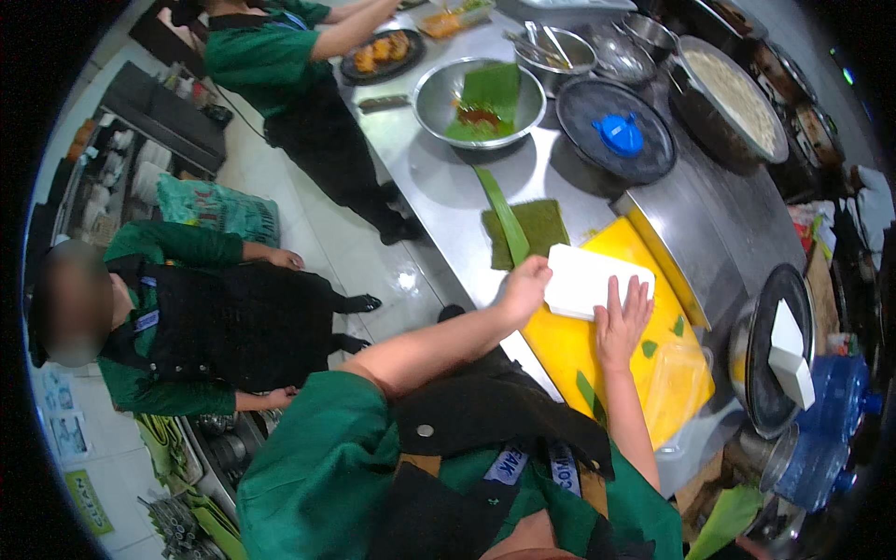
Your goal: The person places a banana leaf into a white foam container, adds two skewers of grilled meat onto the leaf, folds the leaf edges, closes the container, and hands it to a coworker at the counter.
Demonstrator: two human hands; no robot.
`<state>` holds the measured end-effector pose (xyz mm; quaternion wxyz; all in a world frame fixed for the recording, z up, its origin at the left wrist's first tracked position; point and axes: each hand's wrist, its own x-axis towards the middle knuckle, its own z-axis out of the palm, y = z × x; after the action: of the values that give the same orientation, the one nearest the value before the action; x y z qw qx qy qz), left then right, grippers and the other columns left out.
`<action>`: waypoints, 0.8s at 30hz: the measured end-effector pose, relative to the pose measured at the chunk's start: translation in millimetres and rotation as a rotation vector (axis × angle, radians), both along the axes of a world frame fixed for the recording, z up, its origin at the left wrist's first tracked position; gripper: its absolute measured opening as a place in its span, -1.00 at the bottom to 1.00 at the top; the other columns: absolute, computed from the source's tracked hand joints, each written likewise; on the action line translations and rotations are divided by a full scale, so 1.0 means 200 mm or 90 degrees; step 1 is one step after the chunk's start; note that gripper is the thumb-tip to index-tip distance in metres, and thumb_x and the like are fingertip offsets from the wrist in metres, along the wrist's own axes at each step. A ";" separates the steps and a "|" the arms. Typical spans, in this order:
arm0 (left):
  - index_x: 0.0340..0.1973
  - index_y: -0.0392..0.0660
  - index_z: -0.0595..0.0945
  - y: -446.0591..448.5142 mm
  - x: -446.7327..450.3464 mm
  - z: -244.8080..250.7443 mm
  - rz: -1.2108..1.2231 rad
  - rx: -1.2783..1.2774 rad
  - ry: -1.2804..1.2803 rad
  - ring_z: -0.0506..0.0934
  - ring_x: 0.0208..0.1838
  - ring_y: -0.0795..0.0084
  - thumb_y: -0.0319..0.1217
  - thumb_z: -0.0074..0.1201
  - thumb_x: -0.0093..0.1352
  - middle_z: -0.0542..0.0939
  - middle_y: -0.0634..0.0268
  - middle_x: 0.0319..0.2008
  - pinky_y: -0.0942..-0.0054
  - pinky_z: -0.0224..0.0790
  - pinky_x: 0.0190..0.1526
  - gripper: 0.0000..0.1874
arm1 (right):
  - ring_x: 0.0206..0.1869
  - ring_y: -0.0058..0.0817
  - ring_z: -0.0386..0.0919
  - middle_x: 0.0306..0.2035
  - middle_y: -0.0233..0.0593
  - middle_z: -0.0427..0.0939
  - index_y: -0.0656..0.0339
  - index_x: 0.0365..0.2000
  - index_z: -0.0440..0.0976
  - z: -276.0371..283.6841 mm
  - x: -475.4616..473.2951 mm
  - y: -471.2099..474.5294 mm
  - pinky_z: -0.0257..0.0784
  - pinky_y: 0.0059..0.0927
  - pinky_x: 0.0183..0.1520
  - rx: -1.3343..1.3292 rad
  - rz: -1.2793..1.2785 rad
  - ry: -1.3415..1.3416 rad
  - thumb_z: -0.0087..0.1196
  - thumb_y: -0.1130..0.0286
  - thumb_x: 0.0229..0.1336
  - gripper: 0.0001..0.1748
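A closed white takeaway box (584,281) lies over the yellow cutting board (560,350). My left hand (525,288) grips the box by its left edge. On the box's near right part, my right hand (623,318) rests with its fingers spread. A dark green cloth or pad (546,222) lies just beyond the box, with a banana leaf strip (505,217) across it. Small leaf scraps (649,348) and a clear plastic container (677,392) are on the board near my right hand.
On the steel table are a metal bowl with banana leaf (427,105), a knife (383,103), a black lid with a blue handle (581,140), and a steel box (689,241). One co-worker (231,322) stands at left, another (273,70) farther off. Blue water bottles (822,448) are at right.
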<state>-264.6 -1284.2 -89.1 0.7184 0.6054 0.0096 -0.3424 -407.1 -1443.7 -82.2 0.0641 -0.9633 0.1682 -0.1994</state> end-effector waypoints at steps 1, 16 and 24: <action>0.02 -0.21 0.47 0.00 0.00 0.03 -0.008 0.052 -0.061 0.51 -0.18 0.47 -0.44 0.03 0.49 0.57 0.30 -0.26 0.45 0.41 -0.09 -0.77 | 0.53 0.09 -0.05 0.46 0.01 0.12 -0.12 0.36 0.30 0.00 0.00 0.00 -0.21 0.22 0.50 -0.005 0.001 -0.002 0.14 0.17 0.23 -0.31; 0.18 -0.29 0.42 0.08 -0.04 -0.01 -0.134 0.186 -0.378 0.50 0.01 0.32 -0.63 -0.02 0.33 0.50 0.14 -0.01 0.34 0.39 0.10 -0.53 | 0.53 0.04 -0.04 0.45 0.12 0.10 -0.09 0.34 0.31 -0.05 -0.03 0.03 -0.26 0.25 0.52 0.046 -0.044 0.000 0.20 0.11 0.13 -0.25; 0.20 -0.35 0.31 0.05 0.09 0.05 -0.231 0.036 -0.152 0.55 -0.10 0.37 -0.61 0.08 0.39 0.55 0.08 -0.04 0.44 0.45 -0.04 -0.51 | 0.55 0.03 -0.13 0.48 -0.01 0.04 -0.10 0.35 0.28 0.00 -0.02 0.19 -0.19 0.08 0.56 0.128 -0.165 -0.135 0.19 0.16 0.19 -0.28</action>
<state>-245.9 -1274.4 -78.5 0.6237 0.6535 -0.1747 -0.3917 -410.5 -1405.9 -82.1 0.1509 -0.8959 0.3024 -0.2882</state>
